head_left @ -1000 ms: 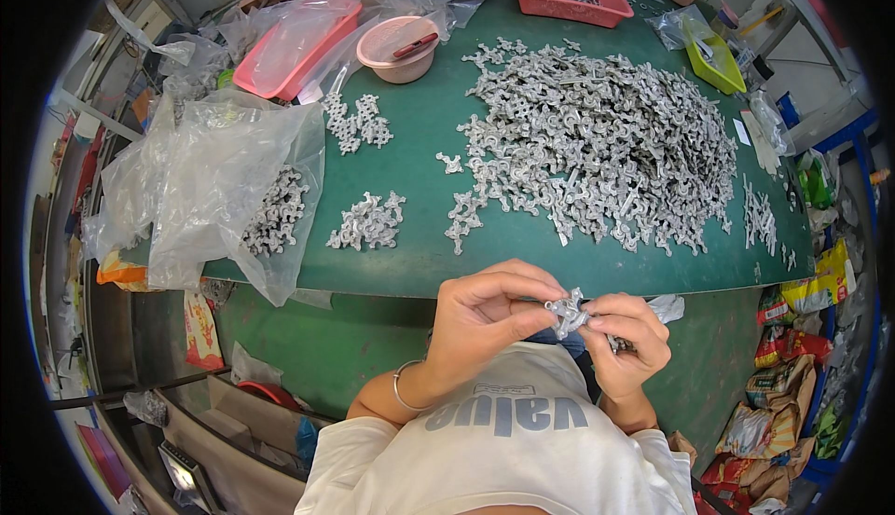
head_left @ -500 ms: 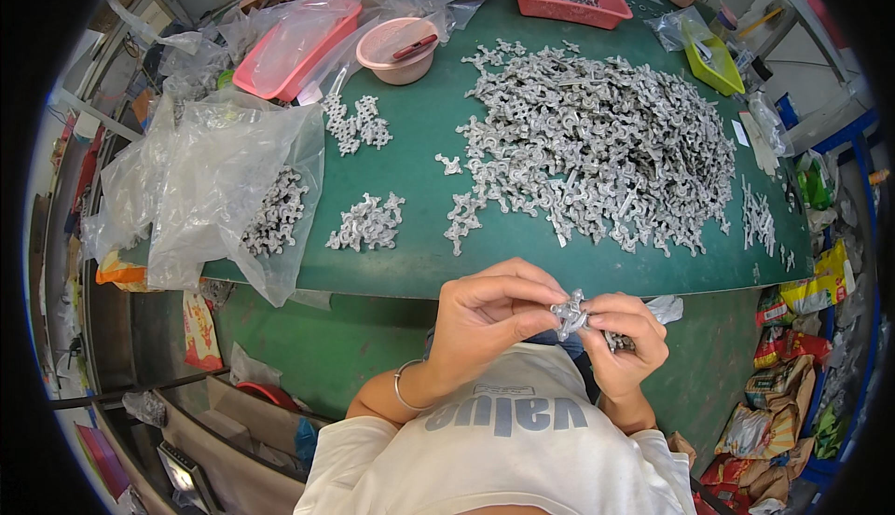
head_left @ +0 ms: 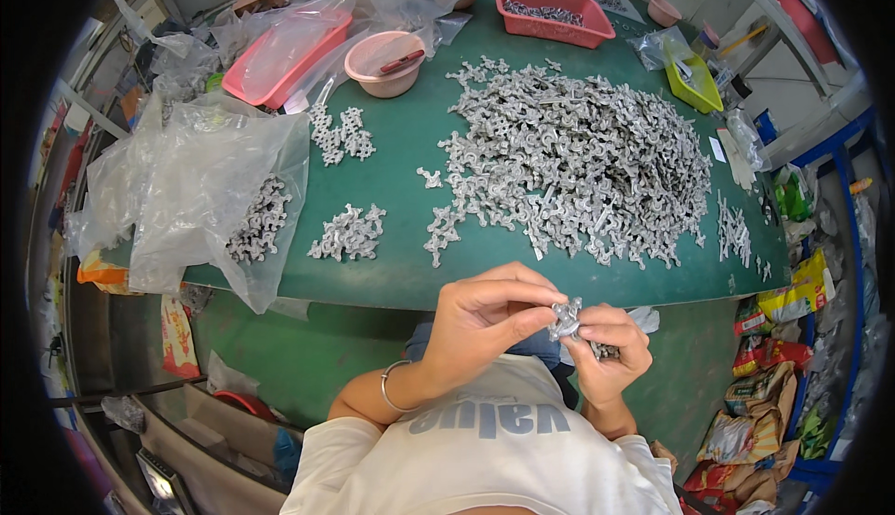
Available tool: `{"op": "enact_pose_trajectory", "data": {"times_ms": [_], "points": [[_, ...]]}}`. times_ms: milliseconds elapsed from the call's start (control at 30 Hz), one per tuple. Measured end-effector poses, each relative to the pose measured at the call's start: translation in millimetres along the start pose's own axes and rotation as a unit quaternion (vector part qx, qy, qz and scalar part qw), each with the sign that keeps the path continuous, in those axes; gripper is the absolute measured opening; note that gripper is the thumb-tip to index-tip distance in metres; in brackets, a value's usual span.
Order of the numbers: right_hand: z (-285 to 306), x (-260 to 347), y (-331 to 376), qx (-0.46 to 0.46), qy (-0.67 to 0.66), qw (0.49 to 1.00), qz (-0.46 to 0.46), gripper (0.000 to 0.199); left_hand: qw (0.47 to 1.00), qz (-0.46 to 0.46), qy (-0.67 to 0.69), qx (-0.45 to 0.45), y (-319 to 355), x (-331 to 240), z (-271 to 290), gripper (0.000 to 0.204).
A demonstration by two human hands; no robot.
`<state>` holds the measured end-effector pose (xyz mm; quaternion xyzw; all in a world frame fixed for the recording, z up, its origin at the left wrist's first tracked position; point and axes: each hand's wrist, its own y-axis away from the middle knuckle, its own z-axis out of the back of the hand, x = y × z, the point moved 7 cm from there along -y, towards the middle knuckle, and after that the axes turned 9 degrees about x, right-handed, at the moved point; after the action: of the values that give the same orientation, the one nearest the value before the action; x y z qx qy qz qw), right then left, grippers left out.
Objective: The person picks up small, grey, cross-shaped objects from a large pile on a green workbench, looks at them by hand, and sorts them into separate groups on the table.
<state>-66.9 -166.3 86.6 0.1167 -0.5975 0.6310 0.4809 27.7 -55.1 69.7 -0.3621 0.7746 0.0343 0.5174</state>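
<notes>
grip: left hand (head_left: 489,315) and right hand (head_left: 611,352) pinch 1 small grey metal cross-shaped part (head_left: 565,317) between fingertips, held close to chest, below the table edge
right hand extra: more grey parts bunched in its palm
table: green round table (head_left: 401,147), just ahead of the hands
big pile: large heap of grey parts (head_left: 578,156) at table centre
small piles: 2 clusters (head_left: 348,233) left of the heap
bag: clear plastic bag with parts (head_left: 219,203), far left
bowl: pink plastic bowl (head_left: 384,63), far side

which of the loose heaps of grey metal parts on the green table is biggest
The wide heap right of centre; the two small clusters to its left are far smaller.
</notes>
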Motion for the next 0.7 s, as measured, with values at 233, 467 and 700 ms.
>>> {"op": "enact_pose_trajectory", "data": {"times_ms": [233, 467, 700], "points": [[-1, 2, -1, 0.01, -0.002, 1.0, -0.006, 0.025, 0.999, -0.007, 0.028, -0.024, -2, -1, 0, 0.017], [-2, -19, 9, -0.052, -0.26, 0.936, -0.23, 0.012, 0.998, 0.055, 0.004, 0.015, 1, 6, 2, 0.015], [-16, -28, 9, -0.029, -0.422, 0.858, -0.292, 0.013, 0.983, 0.163, 0.077, -0.026, 5, 18, 8, 0.015]]}}
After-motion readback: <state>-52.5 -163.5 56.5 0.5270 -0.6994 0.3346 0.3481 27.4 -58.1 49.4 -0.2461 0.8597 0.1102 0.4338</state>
